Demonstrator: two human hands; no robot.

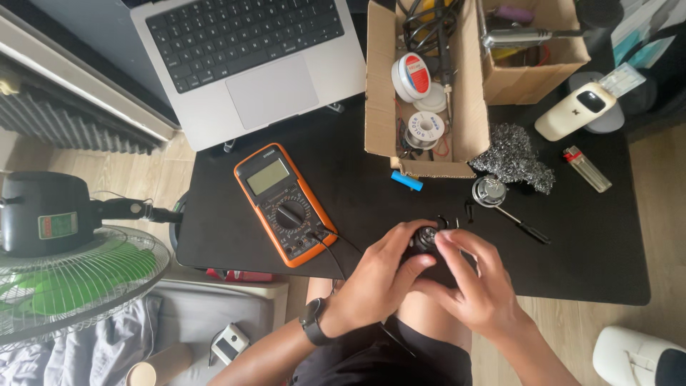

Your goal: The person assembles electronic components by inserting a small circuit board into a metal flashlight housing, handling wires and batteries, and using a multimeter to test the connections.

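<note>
Both hands meet low at the matte black table's [586, 250] near edge; left hand [375, 282], a dark watch at its wrist, and right hand [475, 282] pinch a small round black part [426, 237] between curled fingertips, just above the knuckles; beside them lie a boxy orange multimeter [284, 204], a crinkly steel-wool wad [516, 159], and an open cardboard box [421, 86].

Both hands hide most of a small black part [426, 238] at the table's near edge; what it is cannot be told. The laptop [250, 64], the two cardboard boxes [382, 86] and the green fan [68, 286] are cut off at the frame's edges. The box's contents are too tangled to identify fully.
</note>
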